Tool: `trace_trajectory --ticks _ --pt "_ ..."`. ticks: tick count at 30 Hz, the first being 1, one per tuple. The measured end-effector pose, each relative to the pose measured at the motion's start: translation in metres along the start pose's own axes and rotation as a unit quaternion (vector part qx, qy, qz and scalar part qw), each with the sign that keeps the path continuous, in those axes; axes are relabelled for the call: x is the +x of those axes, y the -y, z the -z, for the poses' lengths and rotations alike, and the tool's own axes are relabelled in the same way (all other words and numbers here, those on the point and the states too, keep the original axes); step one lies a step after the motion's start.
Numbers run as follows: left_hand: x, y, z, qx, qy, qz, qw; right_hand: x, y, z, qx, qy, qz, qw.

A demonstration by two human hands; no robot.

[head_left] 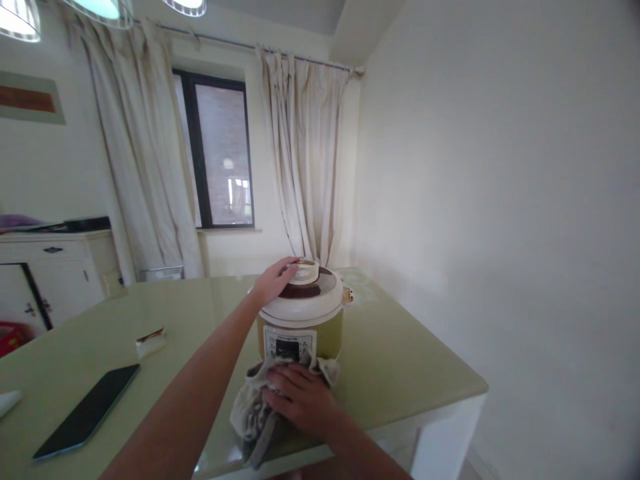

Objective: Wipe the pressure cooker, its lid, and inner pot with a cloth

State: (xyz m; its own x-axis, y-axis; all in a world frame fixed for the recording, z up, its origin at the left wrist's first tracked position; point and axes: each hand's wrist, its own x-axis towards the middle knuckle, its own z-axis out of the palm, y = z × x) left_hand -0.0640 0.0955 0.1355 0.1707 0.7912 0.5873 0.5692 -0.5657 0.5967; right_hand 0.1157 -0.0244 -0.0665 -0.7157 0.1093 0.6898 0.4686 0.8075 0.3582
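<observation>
An electric pressure cooker (330,339) with a white lid and a shiny body stands upright near the front edge of the table. My left hand (274,283) grips the white handle (306,272) on top of its lid, fingers over the left side. Below the front control panel (289,341), my right hand (303,398) presses a crumpled grey-white cloth (250,410) against the cooker's lower front. Part of the cloth lies under the palm and is hidden. Its loose end trails down to the table edge.
The cooker stands on a glossy green table (415,363). At the left lie a dark phone or tablet (87,410) and a small white packet (151,343). A bare wall (500,200) runs along the right. Behind are curtains (313,153) and a white cabinet (70,267).
</observation>
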Motion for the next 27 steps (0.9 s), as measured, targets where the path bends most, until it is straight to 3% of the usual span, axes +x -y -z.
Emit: trace_trajectory --ticks 3,6,10,12,15,18,22,27 --pt "0.000 -0.001 0.000 -0.009 -0.008 -0.006 1.000 -0.033 -0.029 0.021 0.029 -0.041 -0.049 0.998" --pt "0.000 -0.002 -0.001 -0.017 -0.014 -0.005 1.000 -0.040 -0.050 0.029 0.038 -0.117 -0.146 0.982" --pt "0.001 -0.002 0.000 -0.031 -0.007 0.002 0.999 0.009 -0.054 0.034 0.037 -0.209 -0.297 0.931" --pt "0.003 -0.003 0.000 -0.034 0.003 0.001 0.999 0.048 -0.046 0.037 0.045 -0.202 -0.317 0.926" --pt "0.004 -0.004 0.003 -0.043 0.017 0.002 0.999 0.091 -0.027 0.032 0.039 -0.102 -0.229 0.967" --pt "0.003 -0.007 0.005 -0.065 0.018 -0.001 0.998 0.095 -0.006 0.015 0.001 -0.018 -0.100 0.995" --pt "0.001 -0.009 0.006 -0.071 0.012 0.002 0.997 0.049 0.005 -0.001 -0.025 0.015 -0.012 1.000" --pt "0.000 -0.009 0.005 -0.065 0.018 -0.002 0.998 -0.013 -0.021 0.016 0.025 -0.040 -0.041 0.998"
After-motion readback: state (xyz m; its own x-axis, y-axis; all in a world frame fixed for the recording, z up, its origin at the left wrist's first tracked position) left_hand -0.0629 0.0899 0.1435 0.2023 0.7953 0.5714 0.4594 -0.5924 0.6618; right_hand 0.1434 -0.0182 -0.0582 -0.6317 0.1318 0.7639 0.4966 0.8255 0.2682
